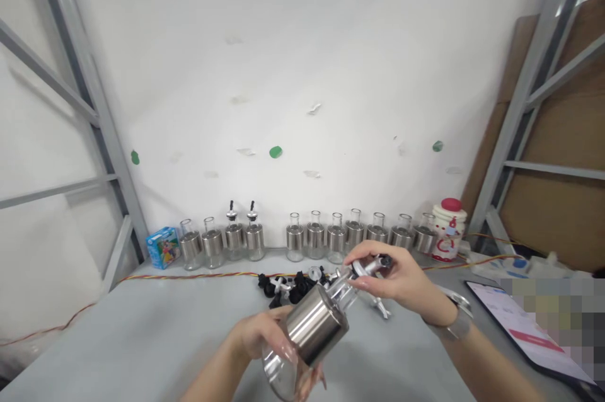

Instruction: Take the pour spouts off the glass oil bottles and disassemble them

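My left hand (271,339) is wrapped round the lower part of a glass bottle (317,326) with a steel sleeve. The bottle is tilted, its base toward me on the left and its neck up to the right. Between the fingers and thumb of my right hand (390,279) is a pour spout (363,268) with a silver tube and a dark tip. It sits at the mouth of the bottle; how far it is inserted, I cannot tell. Behind the bottle lies a pile of loose black and silver spouts (297,287), partly hidden by it.
Along the wall stands a row of similar bottles (294,237), two with spouts (253,213) on. A blue box (163,247) is at the left end, a white jar with a red lid (449,232) at the right. A tablet (515,320) lies at right; a twisted wire (189,276) crosses the table.
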The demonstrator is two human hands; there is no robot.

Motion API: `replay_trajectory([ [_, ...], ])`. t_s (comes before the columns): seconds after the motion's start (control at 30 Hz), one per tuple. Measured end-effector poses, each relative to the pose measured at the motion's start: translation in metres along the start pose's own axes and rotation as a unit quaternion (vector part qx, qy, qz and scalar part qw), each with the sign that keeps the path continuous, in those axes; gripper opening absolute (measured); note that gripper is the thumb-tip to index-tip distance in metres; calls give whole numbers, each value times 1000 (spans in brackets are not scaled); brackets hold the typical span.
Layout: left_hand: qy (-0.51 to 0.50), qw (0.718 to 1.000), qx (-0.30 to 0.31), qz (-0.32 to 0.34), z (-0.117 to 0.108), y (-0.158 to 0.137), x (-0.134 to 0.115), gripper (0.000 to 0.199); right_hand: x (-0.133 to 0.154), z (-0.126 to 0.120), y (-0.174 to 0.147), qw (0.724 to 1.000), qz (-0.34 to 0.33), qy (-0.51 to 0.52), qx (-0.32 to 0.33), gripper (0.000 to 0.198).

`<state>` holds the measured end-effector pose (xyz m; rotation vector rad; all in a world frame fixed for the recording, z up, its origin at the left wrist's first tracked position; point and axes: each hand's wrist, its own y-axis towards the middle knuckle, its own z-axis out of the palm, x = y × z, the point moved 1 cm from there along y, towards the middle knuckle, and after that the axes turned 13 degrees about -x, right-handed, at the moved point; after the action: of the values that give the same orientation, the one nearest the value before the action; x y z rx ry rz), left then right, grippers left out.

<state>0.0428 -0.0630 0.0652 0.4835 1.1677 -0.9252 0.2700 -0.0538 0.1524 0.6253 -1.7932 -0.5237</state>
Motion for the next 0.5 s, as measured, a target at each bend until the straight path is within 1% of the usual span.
replay_trajectory([
  [0.03,-34,999,9,13,-1,1,3,44,0,-3,3,998,-8,37,-48,17],
  [0.07,-50,998,6,25,-2,2,5,45,-2,-6,7,990,-7,85,-110,16],
  [0.1,-56,998,-4,39,-2,4,7,45,-6,-7,11,976,4,136,-170,15],
  [0.13,-58,997,-19,55,-2,5,7,46,-11,-7,14,961,23,175,-214,17],
  [0.17,-60,995,-36,77,-2,7,6,49,-17,-5,16,954,49,191,-228,18],
  [0.2,-66,991,-54,104,-1,8,5,53,-23,-1,17,959,76,178,-209,20],
  [0.27,-96,979,-92,154,0,11,2,57,-34,14,14,983,122,86,-107,24],
  [0.33,-133,965,-133,184,0,13,2,49,-42,33,6,990,141,-12,-8,24],
  [0.4,-167,949,-175,200,-1,14,3,35,-46,53,-4,988,137,-68,36,25],
  [0.47,-200,937,-207,200,-4,15,5,28,-45,69,-12,986,118,-86,81,35],
  [0.5,-212,932,-222,195,-7,14,6,27,-43,75,-14,984,101,-86,116,40],
])
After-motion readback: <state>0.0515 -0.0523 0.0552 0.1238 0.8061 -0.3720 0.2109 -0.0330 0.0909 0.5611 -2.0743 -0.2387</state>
